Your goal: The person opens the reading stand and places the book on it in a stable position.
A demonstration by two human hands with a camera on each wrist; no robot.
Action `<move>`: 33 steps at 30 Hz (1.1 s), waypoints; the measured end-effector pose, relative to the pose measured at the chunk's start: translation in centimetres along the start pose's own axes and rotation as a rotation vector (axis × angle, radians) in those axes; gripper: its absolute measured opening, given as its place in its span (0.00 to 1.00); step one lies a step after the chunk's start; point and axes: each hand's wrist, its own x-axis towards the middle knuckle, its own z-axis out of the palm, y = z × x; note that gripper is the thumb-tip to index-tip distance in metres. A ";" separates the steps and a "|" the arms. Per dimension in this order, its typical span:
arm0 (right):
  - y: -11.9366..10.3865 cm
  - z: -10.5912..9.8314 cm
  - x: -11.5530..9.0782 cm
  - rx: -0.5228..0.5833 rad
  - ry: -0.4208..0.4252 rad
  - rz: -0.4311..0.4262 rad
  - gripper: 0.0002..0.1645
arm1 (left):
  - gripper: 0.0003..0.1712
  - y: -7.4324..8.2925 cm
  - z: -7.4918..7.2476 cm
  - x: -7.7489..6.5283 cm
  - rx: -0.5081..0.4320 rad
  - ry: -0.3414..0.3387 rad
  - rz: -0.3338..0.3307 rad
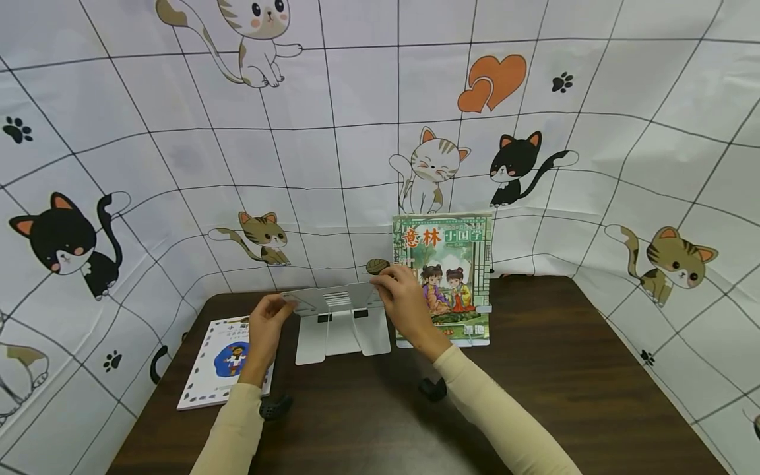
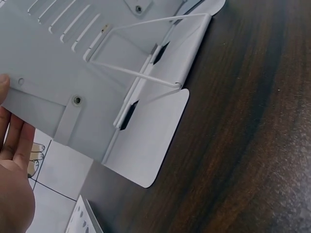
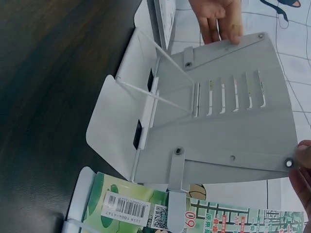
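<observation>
A white metal book stand stands on the dark table, its slotted panel raised from the flat base plate. A thin wire prop runs between panel and base. My left hand pinches the panel's left edge between thumb and fingers; it also shows at the top of the right wrist view. At the panel's opposite upper corner, my right hand grips with thumb and fingertips, only partly visible in the right wrist view. Nothing rests on this stand.
Right beside the stand, a green illustrated magazine is held upright on another white stand. A white book with a blue picture lies at the table's left, partly behind my left arm. A cat-printed sheet hangs behind the table.
</observation>
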 end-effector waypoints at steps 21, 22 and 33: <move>2.2 3.9 3.9 -0.119 -0.034 -0.046 0.09 | 0.08 0.7 0.3 -6.5 0.053 -0.004 0.425; 2.2 4.1 3.9 -0.114 -0.036 -0.047 0.08 | 0.09 0.7 0.5 -6.8 0.056 -0.015 0.460; 2.1 5.2 3.4 -0.043 -0.233 -0.087 0.23 | 0.17 1.9 4.9 -9.5 0.179 -0.097 0.771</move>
